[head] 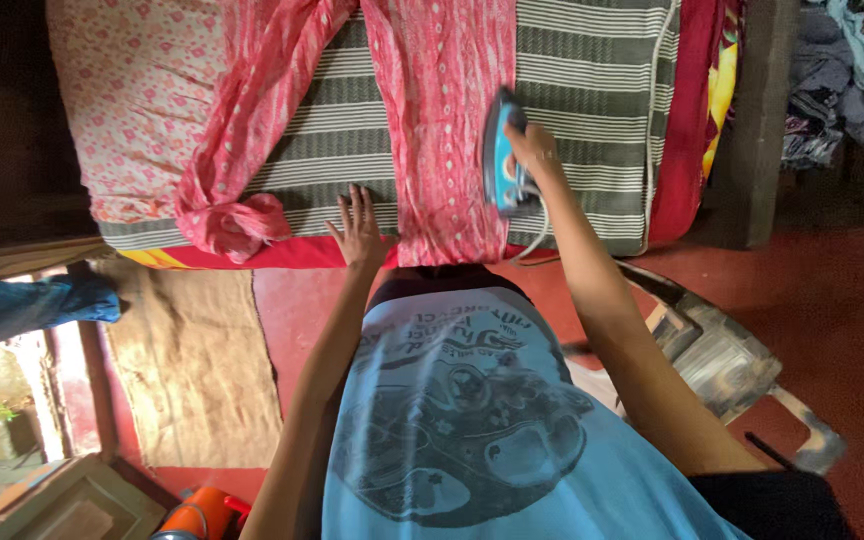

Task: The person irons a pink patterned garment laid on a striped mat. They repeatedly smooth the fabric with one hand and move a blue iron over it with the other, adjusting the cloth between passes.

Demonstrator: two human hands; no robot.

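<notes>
Blue iron (503, 152) in right hand (535, 146), nose up the pink cloth (442, 130).

You're pressing a blue iron (504, 155) on pink, white-dotted cloth (442, 120), spread over a grey-and-white striped cover (582, 90) with a red near edge.

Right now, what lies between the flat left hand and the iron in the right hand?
In the head view, between the left hand and the blue iron held by the right hand lies a strip of pink patterned cloth, spread over the striped sheet.
</notes>
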